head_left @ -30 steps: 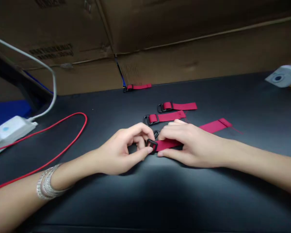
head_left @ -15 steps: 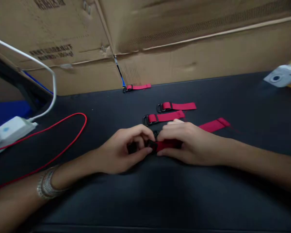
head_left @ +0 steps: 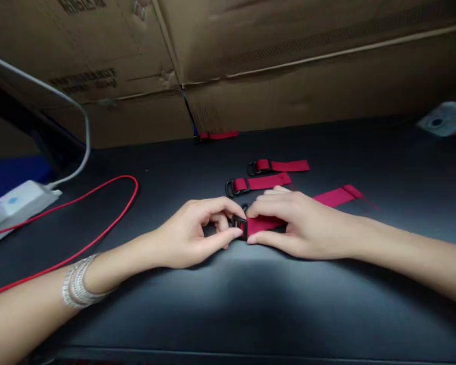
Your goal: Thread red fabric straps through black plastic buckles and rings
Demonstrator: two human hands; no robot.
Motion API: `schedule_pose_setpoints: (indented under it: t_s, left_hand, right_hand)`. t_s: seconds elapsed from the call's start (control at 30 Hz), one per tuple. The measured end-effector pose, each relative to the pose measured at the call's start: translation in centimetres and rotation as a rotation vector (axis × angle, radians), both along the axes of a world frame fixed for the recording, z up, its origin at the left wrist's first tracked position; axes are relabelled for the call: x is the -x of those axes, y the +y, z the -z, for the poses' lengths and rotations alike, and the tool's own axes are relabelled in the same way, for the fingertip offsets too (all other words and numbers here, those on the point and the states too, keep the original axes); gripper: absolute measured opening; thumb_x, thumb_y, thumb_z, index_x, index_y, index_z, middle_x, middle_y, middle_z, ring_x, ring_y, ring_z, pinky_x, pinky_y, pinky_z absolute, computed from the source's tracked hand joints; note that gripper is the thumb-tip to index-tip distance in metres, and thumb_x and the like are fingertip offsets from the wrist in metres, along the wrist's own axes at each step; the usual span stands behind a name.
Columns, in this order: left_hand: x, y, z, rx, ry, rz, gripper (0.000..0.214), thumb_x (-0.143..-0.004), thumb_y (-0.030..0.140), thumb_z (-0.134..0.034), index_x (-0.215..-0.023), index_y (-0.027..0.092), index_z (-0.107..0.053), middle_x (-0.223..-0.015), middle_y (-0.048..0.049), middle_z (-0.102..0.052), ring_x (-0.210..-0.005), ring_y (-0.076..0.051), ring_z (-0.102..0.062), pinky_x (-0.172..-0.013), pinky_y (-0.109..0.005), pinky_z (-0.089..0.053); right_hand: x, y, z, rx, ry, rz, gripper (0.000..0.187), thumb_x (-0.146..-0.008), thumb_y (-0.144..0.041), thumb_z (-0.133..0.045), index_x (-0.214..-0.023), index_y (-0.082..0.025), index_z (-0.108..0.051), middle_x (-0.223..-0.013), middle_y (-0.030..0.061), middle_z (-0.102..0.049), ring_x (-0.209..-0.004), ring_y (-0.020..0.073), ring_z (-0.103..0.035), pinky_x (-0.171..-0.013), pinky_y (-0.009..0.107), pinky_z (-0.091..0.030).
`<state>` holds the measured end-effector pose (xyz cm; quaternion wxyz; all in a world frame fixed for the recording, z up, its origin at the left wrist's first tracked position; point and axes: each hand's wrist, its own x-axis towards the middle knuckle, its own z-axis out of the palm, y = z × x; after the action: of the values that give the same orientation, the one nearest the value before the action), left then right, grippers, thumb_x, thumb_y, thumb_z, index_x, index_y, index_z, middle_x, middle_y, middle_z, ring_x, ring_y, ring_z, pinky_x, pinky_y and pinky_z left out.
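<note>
At the centre of the frame the left hand [head_left: 197, 234] has its fingers curled in, with thumb and forefinger closed in a pinch on the black buckle [head_left: 238, 223]. The buckle sits at the end of a red webbing strap [head_left: 265, 223] that lies on the black table [head_left: 251, 304]. The right hand [head_left: 302, 226] meets it from the right. Its fingers [head_left: 268, 205] are close together and bent down over the strap and its thumb lies along the near edge, so the webbing is clamped just beside the buckle. The strap's free end [head_left: 338, 195] runs out past the right wrist toward the right.

Just above the hands two more buckled straps [head_left: 268, 181] [head_left: 281, 166] lie side by side. Another strap [head_left: 218, 135] lies at the foot of the cardboard boxes [head_left: 289, 66]. At mid-left a red cable [head_left: 110, 218] loops near a white power block [head_left: 13, 205]. Silver bangles [head_left: 78, 285] ring the left wrist.
</note>
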<state>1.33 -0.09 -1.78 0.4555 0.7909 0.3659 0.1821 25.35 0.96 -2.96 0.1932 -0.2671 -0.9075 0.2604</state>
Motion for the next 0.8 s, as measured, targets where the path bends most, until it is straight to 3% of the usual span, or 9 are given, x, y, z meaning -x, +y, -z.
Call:
schedule_pose_setpoints:
  t_s: [0.8]
  left_hand:
    - [0.04,0.00,0.13,-0.058,0.018,0.009,0.020,-0.093,0.025,-0.062,-0.109,0.014,-0.066,-0.067,0.0036,-0.066,-0.062,-0.006,-0.061,-0.064,-0.014,-0.048]
  right_hand:
    - [0.00,-0.12,-0.03,0.029,-0.038,0.024,0.019,-0.094,-0.033,-0.061,-0.095,-0.015,-0.068,-0.086,0.0030,-0.069,-0.079,0.0118,-0.057,-0.075,0.026,-0.038]
